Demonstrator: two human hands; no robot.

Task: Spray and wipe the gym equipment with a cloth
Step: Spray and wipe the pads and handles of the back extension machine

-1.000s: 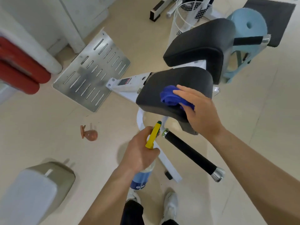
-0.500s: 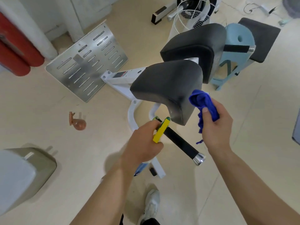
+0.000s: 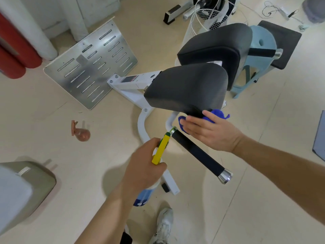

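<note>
Head view: the right hand [image 3: 211, 133], fingers straight, presses the blue cloth [image 3: 218, 113] against the near edge of the bench's lower black pad [image 3: 186, 85]. The left hand [image 3: 142, 170] clenches the spray bottle [image 3: 160, 149] just beside the black handle [image 3: 197, 153].

No legible text anywhere. A dark sticker [image 3: 129, 79] with a red strip sits on the white frame [image 3: 135, 95], its print too small to read. The spray bottle [image 3: 144, 196] carries a blue label with white marks, blurred and unreadable.
</note>
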